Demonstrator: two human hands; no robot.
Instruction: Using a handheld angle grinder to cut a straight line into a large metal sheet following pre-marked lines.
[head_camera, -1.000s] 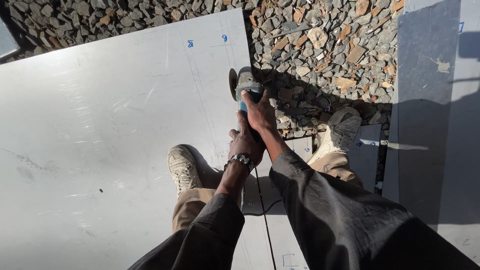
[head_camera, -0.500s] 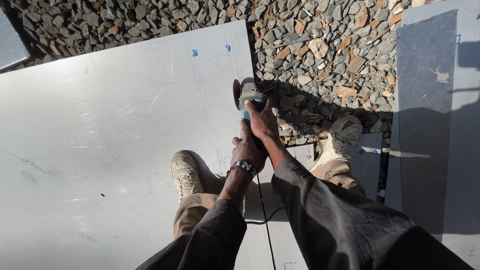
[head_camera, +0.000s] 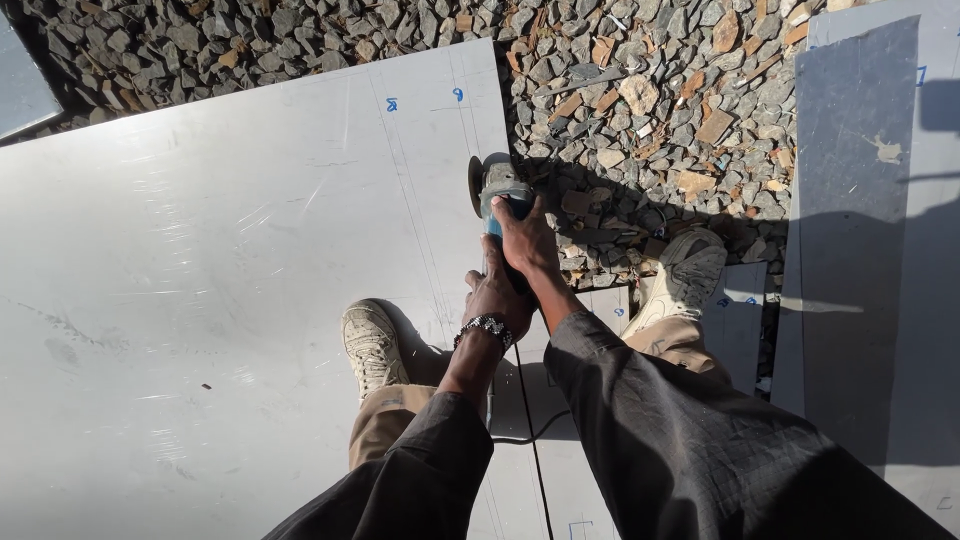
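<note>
Bare steel sheet (head_camera: 200, 280) lies flat on grey gravel (head_camera: 660, 90) in the head view, bright in the sun, with faint scribed lines running down its right part toward a cut seam near the person's legs. A blue angle grinder (head_camera: 497, 190) sits at the sheet's right edge, its disc upright and in line with those scribed lines. The right hand (head_camera: 527, 238) is closed round the grinder's body from above, and the left hand (head_camera: 497, 297), a beaded bracelet (head_camera: 487, 326) on its wrist, is wrapped round the rear of the tool just behind it. The left shoe (head_camera: 370, 345) stands on the sheet, pinning it; the right shoe (head_camera: 685, 275) rests on the gravel beside a smaller offcut. To cut well here, I judge that both hands should hold the disc square to the sheet, following the line without side pressure, with the power cord (head_camera: 520, 420) kept behind the tool and clear of the seam. A second sheet (head_camera: 880, 250) lies well apart at the right.
</note>
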